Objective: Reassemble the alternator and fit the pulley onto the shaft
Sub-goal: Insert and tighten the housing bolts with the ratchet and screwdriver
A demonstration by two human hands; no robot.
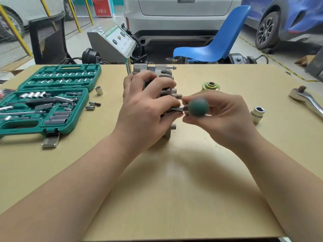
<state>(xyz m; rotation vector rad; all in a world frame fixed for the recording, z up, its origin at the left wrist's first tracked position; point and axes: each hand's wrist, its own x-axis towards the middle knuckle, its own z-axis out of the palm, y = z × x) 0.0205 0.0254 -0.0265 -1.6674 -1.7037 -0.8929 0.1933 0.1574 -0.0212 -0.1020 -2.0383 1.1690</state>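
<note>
The table [174, 189] is carrying the alternator [166, 74] at its middle, which is being gripped by the left hand [146, 109]. A green-handled driver [198, 107] is being pinched by the right hand [225, 117] against a bolt. The pulley [211, 86] is lying just behind.

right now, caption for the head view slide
Left hand steadies grey metal alternator; right hand turns green-handled driver on it.

Nothing you can read for certain. Far beyond your hands, the red floor-standing signboard [101, 6] carries white characters, too blurred to make out. The grey slanted-panel machine [113, 42] behind the table bears a green-and-white label, also illegible.
</note>
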